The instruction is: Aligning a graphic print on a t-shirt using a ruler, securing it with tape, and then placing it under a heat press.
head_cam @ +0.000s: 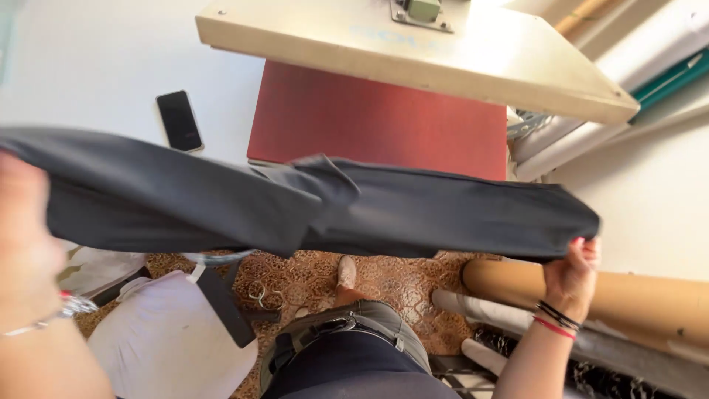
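I hold a dark grey garment (310, 203) stretched out flat between both hands, in front of a heat press. My left hand (26, 229) is blurred at the left edge and grips the garment's left end. My right hand (574, 273) pinches its right end from below, with bands on the wrist. Behind the garment lies the press's red lower pad (377, 114), and the beige upper plate (413, 52) is swung up above it.
A black phone (179, 120) lies on the white table left of the press. A cardboard tube (635, 295) and white rolls (569, 148) lie at the right. White bags (159, 347) sit on the patterned floor at lower left.
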